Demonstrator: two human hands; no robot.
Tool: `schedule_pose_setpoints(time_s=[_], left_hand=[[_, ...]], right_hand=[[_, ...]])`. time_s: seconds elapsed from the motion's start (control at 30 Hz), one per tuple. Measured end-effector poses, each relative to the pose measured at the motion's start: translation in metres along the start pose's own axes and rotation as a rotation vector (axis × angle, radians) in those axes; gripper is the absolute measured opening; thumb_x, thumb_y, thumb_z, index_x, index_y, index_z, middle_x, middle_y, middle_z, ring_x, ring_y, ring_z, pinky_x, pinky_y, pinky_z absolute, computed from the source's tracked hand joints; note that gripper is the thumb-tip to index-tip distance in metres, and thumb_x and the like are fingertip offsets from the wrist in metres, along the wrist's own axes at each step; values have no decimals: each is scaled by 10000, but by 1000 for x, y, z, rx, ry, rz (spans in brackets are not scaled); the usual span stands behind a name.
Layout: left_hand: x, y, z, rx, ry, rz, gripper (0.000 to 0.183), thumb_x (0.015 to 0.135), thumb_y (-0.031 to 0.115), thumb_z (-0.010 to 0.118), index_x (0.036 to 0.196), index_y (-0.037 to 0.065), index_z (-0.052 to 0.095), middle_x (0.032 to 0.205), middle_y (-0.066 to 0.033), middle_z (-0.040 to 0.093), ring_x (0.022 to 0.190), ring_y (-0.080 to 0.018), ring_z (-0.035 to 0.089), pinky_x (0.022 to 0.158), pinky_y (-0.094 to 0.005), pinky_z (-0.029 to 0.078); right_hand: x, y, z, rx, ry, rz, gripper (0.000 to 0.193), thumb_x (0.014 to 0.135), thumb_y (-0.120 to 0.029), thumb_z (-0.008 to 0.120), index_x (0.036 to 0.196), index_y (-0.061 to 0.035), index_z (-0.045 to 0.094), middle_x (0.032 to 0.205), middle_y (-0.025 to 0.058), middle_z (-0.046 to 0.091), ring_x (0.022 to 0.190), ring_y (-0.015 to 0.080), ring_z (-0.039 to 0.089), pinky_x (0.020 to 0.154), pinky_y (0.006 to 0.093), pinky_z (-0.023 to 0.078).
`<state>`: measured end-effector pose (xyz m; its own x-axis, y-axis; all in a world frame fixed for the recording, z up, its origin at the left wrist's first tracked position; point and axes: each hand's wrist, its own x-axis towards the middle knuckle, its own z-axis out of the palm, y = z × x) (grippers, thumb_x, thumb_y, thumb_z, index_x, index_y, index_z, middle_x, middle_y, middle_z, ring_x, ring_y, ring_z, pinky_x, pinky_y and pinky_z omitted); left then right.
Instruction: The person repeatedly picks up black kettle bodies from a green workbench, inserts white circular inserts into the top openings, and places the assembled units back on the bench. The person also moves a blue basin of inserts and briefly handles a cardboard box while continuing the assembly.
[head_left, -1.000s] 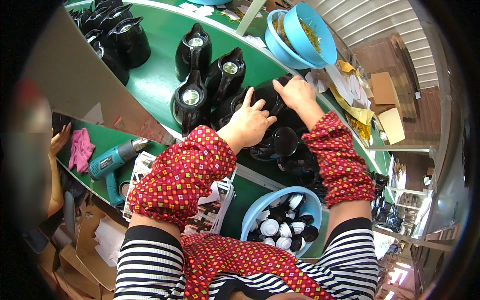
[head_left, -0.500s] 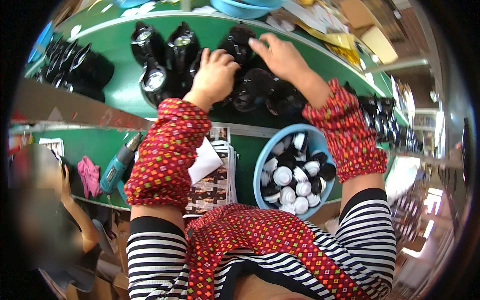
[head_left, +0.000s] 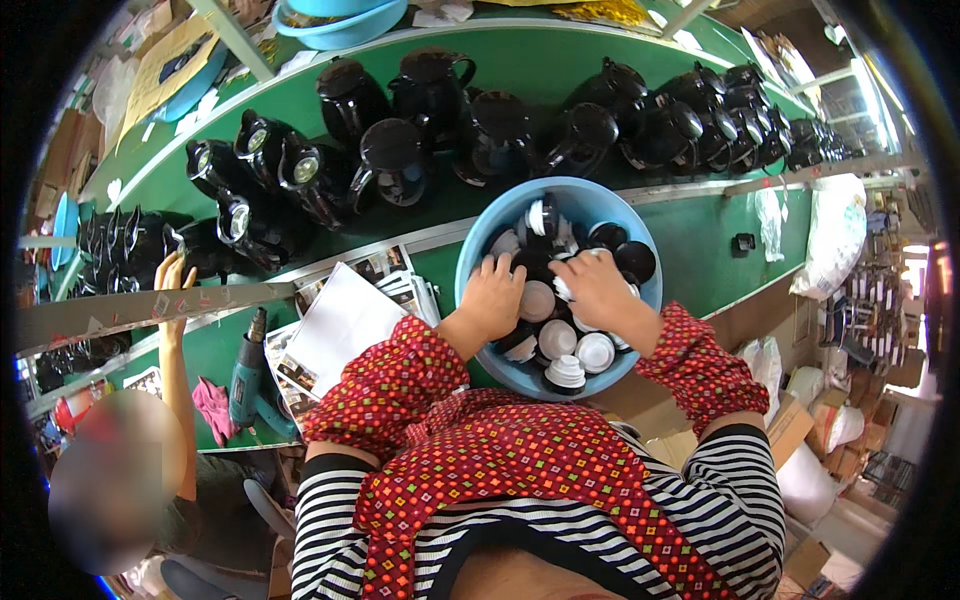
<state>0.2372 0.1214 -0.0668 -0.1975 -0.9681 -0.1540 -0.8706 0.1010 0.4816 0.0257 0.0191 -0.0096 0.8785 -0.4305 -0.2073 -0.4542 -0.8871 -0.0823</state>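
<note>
Both my hands are inside a round light-blue basin [head_left: 467, 262] heaped with black-and-white round lids. My left hand [head_left: 492, 298] is closed at the left of the heap, fingertips bent against a black lid [head_left: 534, 264]. Opposite it, my right hand [head_left: 597, 288] has its fingers closed around a white ribbed lid [head_left: 562, 289], mostly covered by the hand. Beyond the basin stand several shiny black jugs with handles; one jug [head_left: 393, 160] near the middle has a closed top. At the left, a group of jugs shows round silvery mouths, such as this jug [head_left: 303, 170].
Printed sheets and a white paper [head_left: 345, 315] lie left of the basin. Beside them are a teal heat gun [head_left: 245, 380] and a pink cloth [head_left: 213, 408]. A metal bar [head_left: 150, 305] crosses the left side, where another person's hand [head_left: 173, 275] reaches toward the jugs.
Both my hands have come back from the jugs and down into the basin. The view has shifted, showing more jugs at the right. The other person's arm has reached up to the jugs.
</note>
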Motion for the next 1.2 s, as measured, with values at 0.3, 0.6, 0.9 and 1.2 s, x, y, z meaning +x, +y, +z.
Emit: schedule_pose_setpoints(time_s=[0.3,0.6,0.9,1.2], left_hand=[[8,22,-1,-23,-126,-187,905,686,668,841,1286,20,639,1369,-266,450,1273,-484,498,993,-526,548],[12,14,-7,8,-128,-136,784,819,651,689,1205,-29,745,1380,-254,551,1246,-467,540,1039,-463,512],[12,16,4,-69,-61,-151,834,816,719,690,1150,-43,729,1256,-230,612,1210,-403,569,976,-467,552],[24,10,19,-39,-46,-68,838,752,706,742,1141,-37,722,1201,-225,653,1104,-384,640,895,-439,565]], right_hand=[[18,16,-13,924,291,202,276,823,-187,766,1066,-72,704,949,120,685,917,260,685,819,406,551],[71,61,10,1093,116,672,726,780,-404,894,1312,-16,588,981,120,713,873,229,699,765,369,544],[114,38,31,661,15,569,1033,710,-546,900,1378,95,443,1272,366,640,1203,485,638,1032,473,509],[90,32,-20,1032,130,503,798,755,-261,927,1368,44,517,1177,147,690,1066,249,666,949,377,525]])
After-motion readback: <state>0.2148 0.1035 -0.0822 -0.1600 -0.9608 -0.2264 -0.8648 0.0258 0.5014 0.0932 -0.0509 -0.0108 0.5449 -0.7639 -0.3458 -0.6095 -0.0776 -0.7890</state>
